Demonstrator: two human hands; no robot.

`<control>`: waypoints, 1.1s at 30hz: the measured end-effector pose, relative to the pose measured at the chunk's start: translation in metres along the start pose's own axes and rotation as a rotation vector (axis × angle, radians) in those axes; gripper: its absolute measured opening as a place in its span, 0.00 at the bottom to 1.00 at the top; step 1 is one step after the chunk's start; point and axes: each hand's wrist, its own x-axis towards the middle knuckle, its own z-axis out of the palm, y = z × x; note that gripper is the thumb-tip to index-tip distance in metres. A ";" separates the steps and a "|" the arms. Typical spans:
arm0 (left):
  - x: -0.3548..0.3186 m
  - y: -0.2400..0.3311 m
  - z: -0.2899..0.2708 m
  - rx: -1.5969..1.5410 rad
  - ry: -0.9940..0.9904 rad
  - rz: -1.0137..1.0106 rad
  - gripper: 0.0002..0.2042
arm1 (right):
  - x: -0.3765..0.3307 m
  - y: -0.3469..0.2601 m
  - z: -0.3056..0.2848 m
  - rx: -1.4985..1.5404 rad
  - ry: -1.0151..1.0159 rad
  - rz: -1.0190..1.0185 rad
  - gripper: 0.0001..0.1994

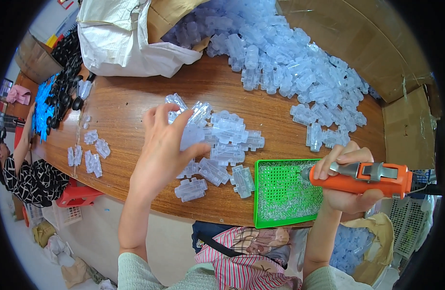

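My left hand [163,144] is held over a loose cluster of clear plastic housings [228,128], its fingers spread and curved. Some of the housings lie behind its fingertips; whether it touches one, I cannot tell. In my right hand [350,201] is an orange power screwdriver [387,179] with a grey lever, lying sideways with its tip to the left. That tip is over a green perforated tray [256,193] holding many small silvery screws [300,205]. The fingers of my right hand wrap round the driver's body.
A large heap of clear housings [290,58] spreads across the back right, beside cardboard [406,125]. A white sack [121,48] stands at the back. Black parts [67,92] and blue pieces [42,106] lie at the far left, near another person [31,171]. Below right sits an open bag [377,251].
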 end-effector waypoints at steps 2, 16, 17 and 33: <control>0.029 0.001 0.011 -0.097 -0.006 0.059 0.22 | -0.002 0.000 0.005 0.004 -0.007 0.001 0.40; 0.115 0.046 0.087 -0.042 -0.175 0.096 0.24 | -0.008 -0.005 -0.001 -0.040 0.039 0.034 0.39; 0.108 0.047 0.083 -0.054 -0.218 0.130 0.21 | -0.008 -0.004 -0.002 -0.044 0.048 0.039 0.39; 0.123 0.007 0.049 0.285 -0.413 -0.077 0.15 | -0.019 0.000 -0.011 -0.032 0.119 0.055 0.39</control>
